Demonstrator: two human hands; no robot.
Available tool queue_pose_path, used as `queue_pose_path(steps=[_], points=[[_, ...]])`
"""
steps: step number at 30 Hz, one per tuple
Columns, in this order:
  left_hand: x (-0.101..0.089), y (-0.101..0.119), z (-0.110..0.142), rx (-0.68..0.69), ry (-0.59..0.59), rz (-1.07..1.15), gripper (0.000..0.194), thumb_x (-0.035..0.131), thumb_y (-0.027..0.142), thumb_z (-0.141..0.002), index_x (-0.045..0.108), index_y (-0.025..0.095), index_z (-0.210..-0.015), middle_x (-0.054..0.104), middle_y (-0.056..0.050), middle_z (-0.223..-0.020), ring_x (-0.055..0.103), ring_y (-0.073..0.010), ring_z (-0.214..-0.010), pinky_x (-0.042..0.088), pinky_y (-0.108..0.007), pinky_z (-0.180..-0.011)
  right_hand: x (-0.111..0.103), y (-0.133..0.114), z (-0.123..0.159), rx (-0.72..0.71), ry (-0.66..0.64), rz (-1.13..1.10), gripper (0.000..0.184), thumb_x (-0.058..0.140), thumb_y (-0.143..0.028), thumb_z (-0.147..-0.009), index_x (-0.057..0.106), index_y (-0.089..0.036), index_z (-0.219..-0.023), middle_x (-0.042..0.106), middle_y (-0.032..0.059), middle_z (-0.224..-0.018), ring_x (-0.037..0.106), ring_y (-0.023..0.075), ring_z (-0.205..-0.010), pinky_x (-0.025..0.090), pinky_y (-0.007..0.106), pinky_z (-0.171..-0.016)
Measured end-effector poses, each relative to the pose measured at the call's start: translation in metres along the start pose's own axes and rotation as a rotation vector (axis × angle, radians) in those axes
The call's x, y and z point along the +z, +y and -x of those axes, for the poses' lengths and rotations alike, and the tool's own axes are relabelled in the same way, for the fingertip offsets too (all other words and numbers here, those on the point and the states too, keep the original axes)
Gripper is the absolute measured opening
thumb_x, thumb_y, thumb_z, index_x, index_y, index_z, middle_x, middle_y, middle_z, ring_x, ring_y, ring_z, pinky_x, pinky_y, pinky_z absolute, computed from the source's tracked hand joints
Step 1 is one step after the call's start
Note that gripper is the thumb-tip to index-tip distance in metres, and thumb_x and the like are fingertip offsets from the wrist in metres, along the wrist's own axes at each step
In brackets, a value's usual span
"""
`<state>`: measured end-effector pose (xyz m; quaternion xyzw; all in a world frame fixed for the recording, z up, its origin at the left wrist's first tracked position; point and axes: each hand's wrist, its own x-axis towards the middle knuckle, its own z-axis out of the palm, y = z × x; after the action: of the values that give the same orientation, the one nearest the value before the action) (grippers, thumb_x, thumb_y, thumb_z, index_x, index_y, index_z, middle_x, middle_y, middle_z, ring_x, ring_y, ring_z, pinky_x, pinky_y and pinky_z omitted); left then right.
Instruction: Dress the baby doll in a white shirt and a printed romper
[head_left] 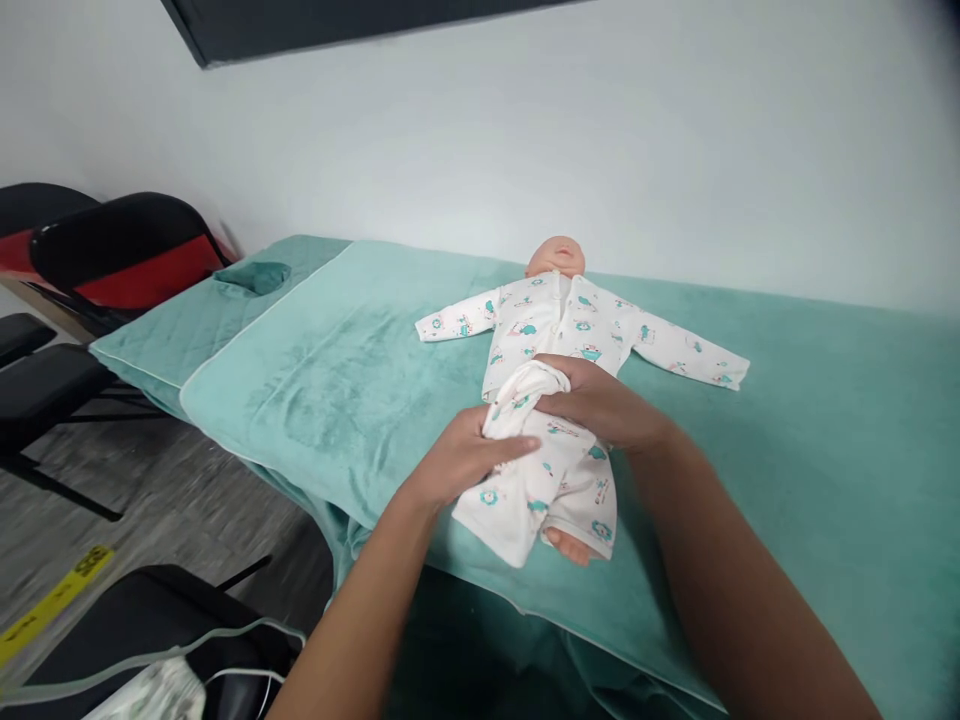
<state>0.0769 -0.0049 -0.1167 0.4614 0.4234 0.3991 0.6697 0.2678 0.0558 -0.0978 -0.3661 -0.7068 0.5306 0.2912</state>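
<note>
Clasping crumpled cloth pants point(547, 485) between left hand point(472, 455) and right hand point(600, 402).

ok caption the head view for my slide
Left hand and right hand grip white, teal-printed cloth trousers on a pink, round-headed doll.

Far side: plain white wall point(712, 130), dark panel point(322, 20) across its upper left part. Green-covered bed point(345, 340) below it; bunched darker cloth point(253, 277) toward its left end. Left: black-and-red chairs point(124, 225), side by side. Grey floor point(217, 490), yellow strip point(56, 605) with dark lettering, unreadable. Near left: another black chair point(150, 600), pale cable point(150, 655) across it.
</note>
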Motion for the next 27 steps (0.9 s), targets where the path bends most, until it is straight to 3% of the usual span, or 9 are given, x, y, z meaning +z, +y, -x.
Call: queue_pose_path(steps=[3,5,8,11,15,18,22,27], points=[[0.005,-0.001,-0.007,0.078,0.123,0.222,0.038,0.084,0.035,-0.062,0.072,0.012,-0.089,0.07,-0.003,-0.071,0.061,-0.017,-0.061,0.046,-0.027,-0.06,-0.005,-0.003,0.001,0.064,-0.171,0.054,0.031,0.072,-0.039,-0.076,0.072,-0.019,-0.1,0.072,0.003,-0.096,0.065,0.0232,-0.091,0.048,0.031,-0.077],[0.007,-0.003,-0.011,0.117,0.118,0.33,0.038,0.083,0.03,-0.059,0.072,0.012,-0.09,0.07,-0.004,-0.071,0.063,-0.0184,-0.062,0.046,-0.028,-0.061,-0.007,-0.006,0.003,0.116,-0.277,0.099,0.036,0.079,-0.041,-0.07,0.074,-0.02,-0.098,0.073,0.0025,-0.094,0.066,0.0246,-0.09,0.049,0.032,-0.076],[0.011,-0.002,-0.007,0.096,0.094,0.392,0.038,0.08,0.025,-0.059,0.072,0.013,-0.093,0.072,-0.005,-0.075,0.065,-0.0199,-0.065,0.048,-0.029,-0.063,-0.009,-0.009,0.004,0.142,-0.283,0.116,0.04,0.078,-0.044,-0.07,0.075,-0.022,-0.103,0.074,0.0033,-0.098,0.066,0.026,-0.095,0.049,0.034,-0.08],[0.025,0.003,0.013,0.04,0.223,0.359,0.036,0.08,0.026,-0.063,0.072,0.014,-0.096,0.072,-0.006,-0.077,0.064,-0.0191,-0.065,0.048,-0.028,-0.062,-0.006,-0.011,0.003,0.11,-0.275,0.125,0.039,0.075,-0.044,-0.073,0.073,-0.023,-0.106,0.073,0.0036,-0.101,0.065,0.0247,-0.095,0.049,0.034,-0.081],[0.059,0.005,0.052,-0.058,0.406,0.416,0.04,0.078,0.033,-0.071,0.071,0.017,-0.107,0.074,-0.009,-0.089,0.068,-0.0236,-0.077,0.05,-0.03,-0.065,-0.001,-0.013,0.001,0.056,-0.349,0.285,0.027,0.071,-0.045,-0.075,0.069,-0.021,-0.087,0.069,0.0011,-0.089,0.062,0.0201,-0.082,0.045,0.03,-0.069],[0.076,-0.006,0.077,-0.095,0.496,0.482,0.042,0.076,0.04,-0.075,0.07,0.018,-0.11,0.074,-0.009,-0.093,0.069,-0.0242,-0.08,0.052,-0.032,-0.07,0.003,-0.013,0.0,0.053,-0.421,0.414,0.02,0.068,-0.04,-0.074,0.063,-0.02,-0.075,0.066,0.0002,-0.081,0.057,0.0176,-0.074,0.039,0.029,-0.061],[0.074,-0.029,0.092,-0.133,0.647,0.436,0.04,0.085,0.041,-0.065,0.074,0.015,-0.094,0.071,-0.006,-0.074,0.065,-0.0189,-0.064,0.051,-0.03,-0.064,0.011,-0.014,0.0,0.071,-0.429,0.495,0.003,0.061,-0.023,-0.069,0.058,-0.021,-0.071,0.066,0.0002,-0.079,0.054,0.0168,-0.071,0.033,0.029,-0.058],[0.066,-0.045,0.093,-0.109,0.817,0.366,0.042,0.087,0.043,-0.061,0.073,0.016,-0.091,0.072,-0.005,-0.077,0.063,-0.0163,-0.066,0.049,-0.025,-0.062,0.02,-0.011,0.0,0.096,-0.394,0.643,0.012,0.062,-0.024,-0.065,0.05,-0.022,-0.063,0.061,-0.0002,-0.071,0.05,0.0167,-0.067,0.03,0.031,-0.057]])
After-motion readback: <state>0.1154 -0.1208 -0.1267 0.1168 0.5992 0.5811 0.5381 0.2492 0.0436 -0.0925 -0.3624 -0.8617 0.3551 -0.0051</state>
